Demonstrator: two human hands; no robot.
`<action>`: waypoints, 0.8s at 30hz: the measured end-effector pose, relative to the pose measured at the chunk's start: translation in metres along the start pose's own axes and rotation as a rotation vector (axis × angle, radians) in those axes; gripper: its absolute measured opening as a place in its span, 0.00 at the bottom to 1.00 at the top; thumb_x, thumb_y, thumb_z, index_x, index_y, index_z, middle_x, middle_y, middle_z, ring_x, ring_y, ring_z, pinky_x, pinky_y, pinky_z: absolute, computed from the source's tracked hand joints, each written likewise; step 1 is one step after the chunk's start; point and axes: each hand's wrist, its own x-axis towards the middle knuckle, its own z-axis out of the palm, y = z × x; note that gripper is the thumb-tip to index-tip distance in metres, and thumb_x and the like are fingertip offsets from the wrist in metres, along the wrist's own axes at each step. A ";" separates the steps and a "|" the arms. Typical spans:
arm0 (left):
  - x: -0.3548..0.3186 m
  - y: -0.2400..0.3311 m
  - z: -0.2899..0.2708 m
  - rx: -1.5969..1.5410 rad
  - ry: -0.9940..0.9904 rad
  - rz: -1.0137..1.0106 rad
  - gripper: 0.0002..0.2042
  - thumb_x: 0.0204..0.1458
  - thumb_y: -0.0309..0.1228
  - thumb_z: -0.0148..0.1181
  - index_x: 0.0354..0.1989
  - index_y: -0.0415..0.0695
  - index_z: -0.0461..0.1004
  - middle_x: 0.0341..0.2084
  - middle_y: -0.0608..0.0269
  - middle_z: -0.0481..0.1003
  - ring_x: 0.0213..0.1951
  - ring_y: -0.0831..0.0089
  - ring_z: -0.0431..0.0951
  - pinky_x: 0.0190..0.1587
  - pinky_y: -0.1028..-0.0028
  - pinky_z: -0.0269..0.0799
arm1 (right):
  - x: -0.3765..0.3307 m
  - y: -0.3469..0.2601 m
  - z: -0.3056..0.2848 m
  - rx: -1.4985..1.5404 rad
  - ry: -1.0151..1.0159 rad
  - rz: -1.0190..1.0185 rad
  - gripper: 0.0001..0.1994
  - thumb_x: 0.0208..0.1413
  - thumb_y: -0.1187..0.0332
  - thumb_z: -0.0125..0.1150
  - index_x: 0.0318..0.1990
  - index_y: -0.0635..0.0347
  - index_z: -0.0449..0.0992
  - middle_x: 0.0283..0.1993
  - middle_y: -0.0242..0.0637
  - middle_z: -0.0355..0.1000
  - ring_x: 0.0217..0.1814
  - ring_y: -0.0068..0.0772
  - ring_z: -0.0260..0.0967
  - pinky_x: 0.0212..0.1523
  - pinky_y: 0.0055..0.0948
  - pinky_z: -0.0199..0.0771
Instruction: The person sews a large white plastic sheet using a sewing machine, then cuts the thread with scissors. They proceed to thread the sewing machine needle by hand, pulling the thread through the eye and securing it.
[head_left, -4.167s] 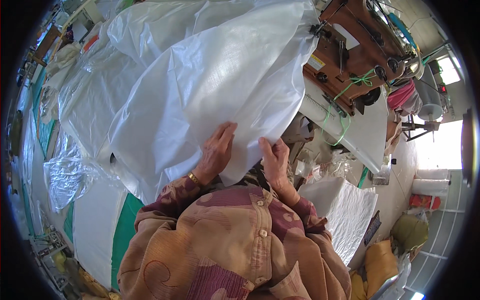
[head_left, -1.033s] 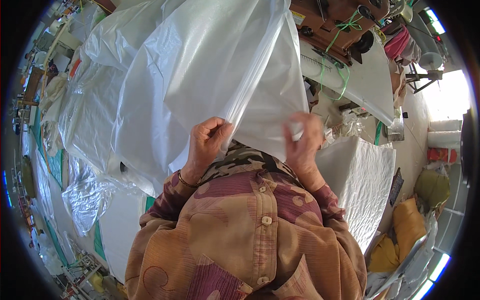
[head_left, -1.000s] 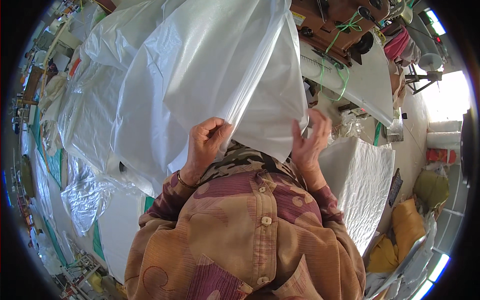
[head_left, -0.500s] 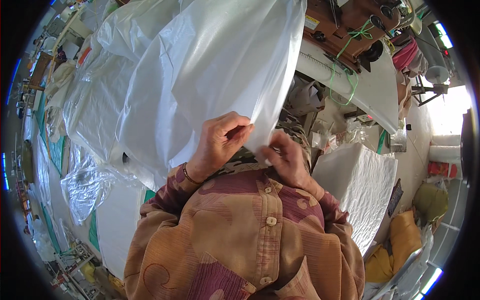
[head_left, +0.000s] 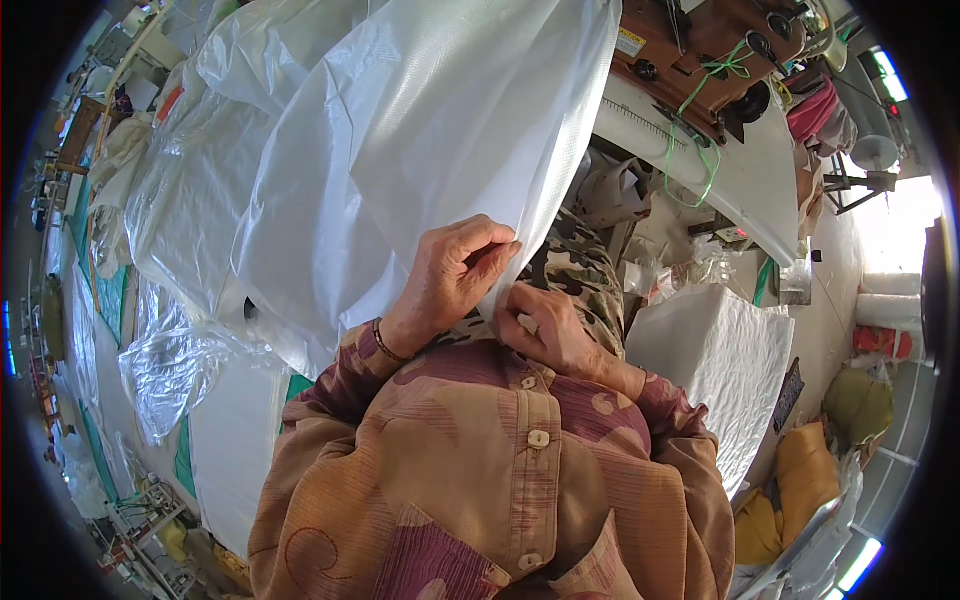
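A large sheet of shiny white plastic fabric (head_left: 400,130) drapes from the table over my lap and hangs in loose folds. My left hand (head_left: 453,272) pinches its right edge between thumb and fingertips. Just below and to the right, my right hand (head_left: 545,322) is closed with its fingers curled on the lower end of the same edge. The two hands are close together in front of my shirt. Part of the edge is hidden behind the fingers.
A brown sewing machine (head_left: 690,60) with green string stands on a white table (head_left: 745,190) at the upper right. A stiff white folded sheet (head_left: 705,370) lies to my right. Clear crumpled plastic (head_left: 170,365) hangs at left. Yellow cloth bundles (head_left: 800,470) sit at lower right.
My right hand has moved left, closer to my left hand, and its fingers have closed on the edge. My left hand has shifted slightly up and right. The sheet's edge has moved a little.
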 end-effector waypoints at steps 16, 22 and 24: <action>-0.003 0.002 -0.021 -0.041 0.147 -0.177 0.03 0.54 0.22 0.59 0.31 0.36 0.73 0.18 0.72 0.68 0.23 0.87 0.63 0.24 0.82 0.58 | 0.034 0.015 -0.002 -0.180 0.034 -0.274 0.11 0.51 0.67 0.63 0.36 0.61 0.69 0.28 0.38 0.71 0.30 0.41 0.71 0.35 0.35 0.73; 0.041 0.058 -0.100 0.410 0.175 0.183 0.02 0.51 0.18 0.60 0.32 0.36 0.74 0.19 0.72 0.68 0.22 0.89 0.62 0.24 0.84 0.57 | 0.141 0.101 0.009 0.508 0.746 0.280 0.14 0.59 0.63 0.57 0.46 0.62 0.69 0.43 0.41 0.69 0.44 0.31 0.67 0.48 0.32 0.68; 0.067 0.094 -0.105 0.534 0.016 0.346 0.05 0.47 0.16 0.59 0.31 0.37 0.74 0.17 0.65 0.68 0.18 0.78 0.65 0.22 0.78 0.61 | 0.210 0.071 0.026 0.126 0.342 0.270 0.13 0.56 0.64 0.58 0.45 0.62 0.73 0.42 0.41 0.71 0.44 0.35 0.68 0.46 0.33 0.69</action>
